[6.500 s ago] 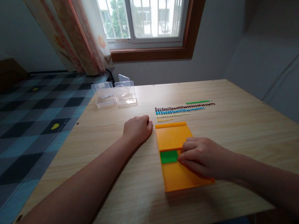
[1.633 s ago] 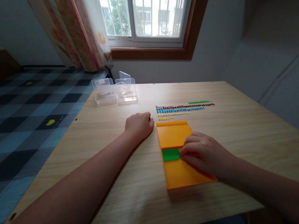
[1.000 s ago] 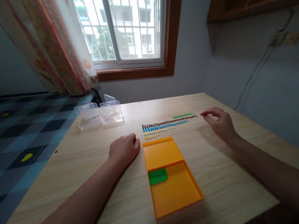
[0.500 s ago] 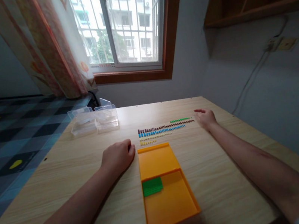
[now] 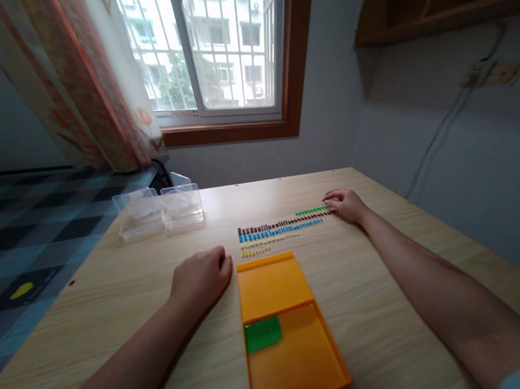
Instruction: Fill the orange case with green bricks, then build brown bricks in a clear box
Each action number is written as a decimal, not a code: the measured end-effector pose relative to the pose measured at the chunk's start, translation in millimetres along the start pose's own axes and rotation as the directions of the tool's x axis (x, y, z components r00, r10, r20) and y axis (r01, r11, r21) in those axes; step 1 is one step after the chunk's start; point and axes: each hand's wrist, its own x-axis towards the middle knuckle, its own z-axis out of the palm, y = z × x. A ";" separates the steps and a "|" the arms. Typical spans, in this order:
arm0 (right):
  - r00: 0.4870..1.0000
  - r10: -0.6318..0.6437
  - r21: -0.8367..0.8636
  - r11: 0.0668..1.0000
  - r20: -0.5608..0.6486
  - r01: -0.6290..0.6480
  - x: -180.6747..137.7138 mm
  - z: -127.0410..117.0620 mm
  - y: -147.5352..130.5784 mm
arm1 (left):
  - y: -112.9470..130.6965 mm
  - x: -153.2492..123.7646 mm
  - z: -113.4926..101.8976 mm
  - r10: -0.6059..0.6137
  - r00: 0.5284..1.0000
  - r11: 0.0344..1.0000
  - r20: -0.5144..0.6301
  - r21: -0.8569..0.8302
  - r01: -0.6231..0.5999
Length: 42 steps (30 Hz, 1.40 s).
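My left hand (image 5: 202, 276) rests on the table as a loose fist, just left of the rows of tiny blocks. At the right end of the row of green blocks (image 5: 310, 211), my right hand (image 5: 346, 205) has its fingers bent together; whatever is between the fingertips is too small to make out. Below that row lie brown blocks (image 5: 284, 223), blue blocks (image 5: 276, 232), pale blocks (image 5: 270, 241) and yellow blocks (image 5: 254, 253). Nearer to me lies an open orange box (image 5: 298, 376), with a flat green block of pieces (image 5: 263, 334) in its upper left corner.
Two clear plastic boxes, a left one (image 5: 140, 224) and a right one (image 5: 184, 216), stand with raised lids at the table's far left. A bed with a checked cover (image 5: 23, 225) adjoins the table's left side. The wall (image 5: 423, 103) runs along the right.
My right hand has moved left, onto the end of the green row, and its fingers have bent. My left hand stays in a fist. The view has shifted slightly.
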 end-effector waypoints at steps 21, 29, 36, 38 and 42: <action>0.994 -0.007 -0.169 0.985 0.112 0.026 2.5 -1.5 -5.4 | 0.4 -0.9 -1.3 0.002 1.000 1.000 0.001 -0.004 -0.002; 0.998 0.016 -0.028 0.999 0.068 -0.014 1.3 -1.0 -7.8 | -0.5 -0.6 0.7 0.014 1.000 1.000 -0.014 -0.015 -0.015; 0.981 0.182 0.245 0.956 -0.069 -0.160 0.3 -9.4 -2.3 | 0.2 -0.8 -0.4 0.012 1.000 1.000 -0.015 -0.027 -0.012; 0.963 0.249 0.320 0.925 -0.107 -0.203 -1.2 -12.4 -1.5 | 0.5 -1.0 -1.2 0.016 1.000 0.999 -0.018 -0.034 -0.017; 0.919 0.357 0.445 0.859 -0.166 -0.253 -8.2 -15.6 -8.2 | 0.5 -1.1 -2.0 0.024 0.999 0.999 -0.025 -0.045 -0.025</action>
